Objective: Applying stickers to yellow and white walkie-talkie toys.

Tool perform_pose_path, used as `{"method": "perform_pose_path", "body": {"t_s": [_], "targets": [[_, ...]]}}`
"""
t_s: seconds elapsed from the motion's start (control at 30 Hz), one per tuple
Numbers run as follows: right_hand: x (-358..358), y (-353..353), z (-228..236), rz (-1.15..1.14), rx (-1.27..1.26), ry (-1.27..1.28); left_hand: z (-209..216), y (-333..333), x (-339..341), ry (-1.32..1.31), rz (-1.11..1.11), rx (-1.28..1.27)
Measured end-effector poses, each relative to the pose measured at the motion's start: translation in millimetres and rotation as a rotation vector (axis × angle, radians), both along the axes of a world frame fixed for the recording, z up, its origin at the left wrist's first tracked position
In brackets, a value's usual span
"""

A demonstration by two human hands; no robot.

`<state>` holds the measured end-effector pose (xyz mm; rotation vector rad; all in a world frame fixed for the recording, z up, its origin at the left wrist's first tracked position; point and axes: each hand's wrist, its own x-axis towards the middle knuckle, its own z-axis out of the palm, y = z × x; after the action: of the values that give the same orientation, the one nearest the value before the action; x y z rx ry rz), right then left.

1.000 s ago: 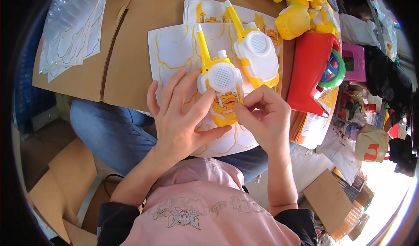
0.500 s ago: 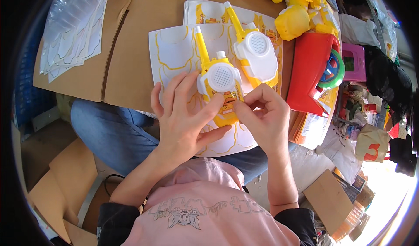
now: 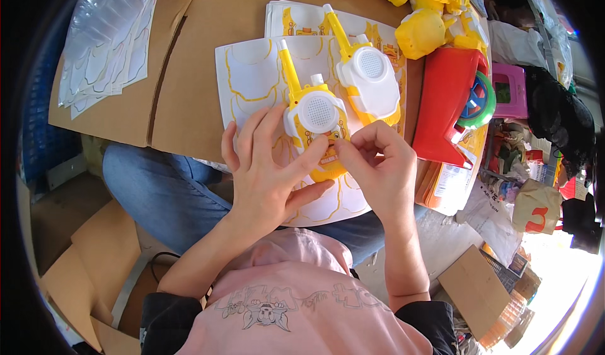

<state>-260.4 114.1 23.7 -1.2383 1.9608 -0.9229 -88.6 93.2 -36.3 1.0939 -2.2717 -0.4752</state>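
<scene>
A yellow and white toy walkie-talkie (image 3: 318,114) with a round speaker grille and a yellow antenna lies tilted on the sticker sheets. My left hand (image 3: 268,166) steadies it from the left, fingers spread along its side and thumb on its lower front. There, a printed face sticker (image 3: 329,160) covers the yellow part, partly hidden by my thumbs. From the right, my right hand (image 3: 381,166) is closed, its thumb tip and bent forefinger at the sticker's edge. A second toy walkie-talkie (image 3: 372,81) lies just beyond, its lower front plain white. Beneath both spreads a white sticker sheet (image 3: 242,71) with yellow outlines.
A red toy piece with a green and blue wheel (image 3: 477,100) stands on the right. Yellow toy parts (image 3: 422,32) pile up at the far right. Used backing sheets (image 3: 104,71) and clear plastic lie at the left of the cardboard tabletop (image 3: 201,59). An open carton (image 3: 94,260) sits lower left.
The walkie-talkie has shifted very slightly to the left. My right thumb has moved a little up and left along the sticker, and my left thumb has moved slightly too.
</scene>
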Motion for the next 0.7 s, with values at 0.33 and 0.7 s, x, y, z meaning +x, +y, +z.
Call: {"method": "perform_pose_path", "body": {"t_s": [0.33,0.7], "targets": [[-3.6,7.5,-15.4,-0.071,0.016,-0.162,-0.4,-1.8,-0.4,-0.002,-0.003,-0.022],[8.4,14.6,-3.7,0.093,-0.227,0.228,3.9,0.1,-2.8,0.011,0.030,0.020]]}}
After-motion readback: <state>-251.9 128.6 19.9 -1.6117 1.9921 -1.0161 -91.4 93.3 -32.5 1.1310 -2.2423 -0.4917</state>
